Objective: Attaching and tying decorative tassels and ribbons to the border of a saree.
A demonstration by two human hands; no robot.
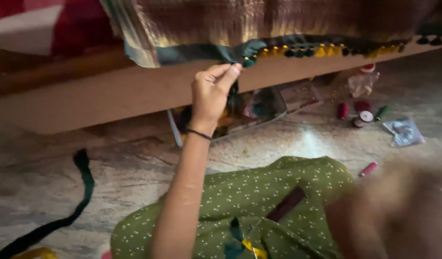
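Left hand raised, thumb and forefinger pinched on green cloth edge with tassels, far centre. Right hand near right, blurred; grip cannot be told. Clear bag behind left hand holds coloured threads. Spools loose, far right floor.

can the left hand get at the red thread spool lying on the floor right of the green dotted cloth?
Probably not as it stands: the left hand is raised, pinching the tasselled fabric edge, while the red spool lies low and far across. It would have to let go first.
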